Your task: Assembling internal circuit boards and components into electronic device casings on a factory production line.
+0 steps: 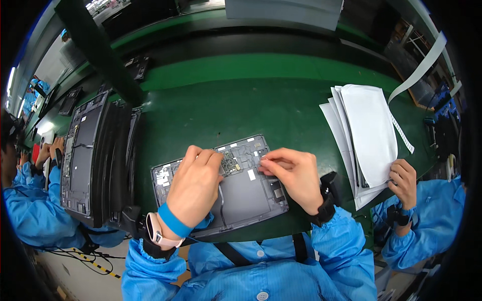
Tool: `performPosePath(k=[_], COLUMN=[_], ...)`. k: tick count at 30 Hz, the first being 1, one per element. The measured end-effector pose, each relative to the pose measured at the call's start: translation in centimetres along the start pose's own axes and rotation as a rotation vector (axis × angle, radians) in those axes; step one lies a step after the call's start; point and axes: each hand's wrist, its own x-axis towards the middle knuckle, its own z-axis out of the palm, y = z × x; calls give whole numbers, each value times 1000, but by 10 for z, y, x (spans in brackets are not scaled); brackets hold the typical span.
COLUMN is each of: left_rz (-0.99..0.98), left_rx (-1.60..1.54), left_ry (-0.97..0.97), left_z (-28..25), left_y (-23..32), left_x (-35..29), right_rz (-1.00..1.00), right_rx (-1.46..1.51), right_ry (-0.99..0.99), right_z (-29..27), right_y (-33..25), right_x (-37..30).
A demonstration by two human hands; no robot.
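Your left hand [195, 188] is over the left half of the flat grey case [246, 196], back of the hand up and fingers bent down. Its fingertips are hidden, so I can't tell if they hold anything or just press. Your right hand [297, 171] is at the far right part of the case. Its thumb and first finger make a narrow pinch, with the tips very close together. I can't tell if a tiny thing sits between them.

The case lies open on the green table [226, 113], right in front of you, with its insides facing up. Between your hands you can see a small circuit board [231, 164]. A thin cable [222, 205] runs down from near your left thumb, and a white sticker [251, 174] is just below your right fingertips.

It looks like you are in the middle of careful work on the small parts inside. The next move seems to call for a calm left hand to steady the case, and a light, exact touch from the right. Pulling hard could hurt the little parts.

A pile of dark cases [83, 160] stands to your left. To your right are white sheets [369, 135], with another person's hand [403, 181] at their edge.
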Motion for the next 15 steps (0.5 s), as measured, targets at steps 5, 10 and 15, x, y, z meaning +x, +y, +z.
performPosePath(k=[5, 10, 15], left_rz=[33, -19, -28], left_rx=[87, 120, -32], left_ry=[-81, -165, -200], left_z=[18, 12, 13], left_y=[-12, -16, -26], left_x=[11, 17, 25], right_rz=[-61, -2, 167], right_rx=[-128, -131, 136], right_ry=[-163, -213, -160], right_z=[9, 10, 13], right_y=[-1, 5, 10], right_x=[25, 32, 27])
